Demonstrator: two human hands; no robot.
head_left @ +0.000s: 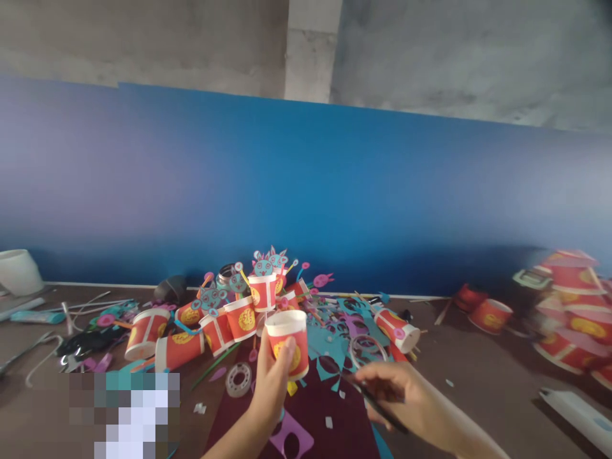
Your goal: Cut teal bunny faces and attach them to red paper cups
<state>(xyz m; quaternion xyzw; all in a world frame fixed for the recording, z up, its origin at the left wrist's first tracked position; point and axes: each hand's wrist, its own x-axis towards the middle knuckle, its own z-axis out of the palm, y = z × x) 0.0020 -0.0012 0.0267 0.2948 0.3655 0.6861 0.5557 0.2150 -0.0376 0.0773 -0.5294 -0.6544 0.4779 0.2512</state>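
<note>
My left hand (pixel 273 376) is wrapped round a red paper cup (pixel 288 344) with a white rim and a yellow emblem, held upright with its mouth facing up. To its right, my right hand (pixel 394 389) closes on a slim black pen-like tool (pixel 382 408); blur hides its exact kind. Just beyond the right fingers is a clear ring, like a tape roll (pixel 368 350). A white tape roll (pixel 238 380) lies left of my left hand. Behind the held cup stand several red cups (pixel 240 319) bearing blue paper animal faces (pixel 262 266).
Blue paper scraps (pixel 327 344) and a purple cut-out sheet (pixel 292 438) litter the brown table (pixel 459 395). Stacked red cups (pixel 574 312) rise at the right, near a white box-like object (pixel 576 414). A white cup (pixel 20 272) stands far left. A blue partition (pixel 306 185) borders the back.
</note>
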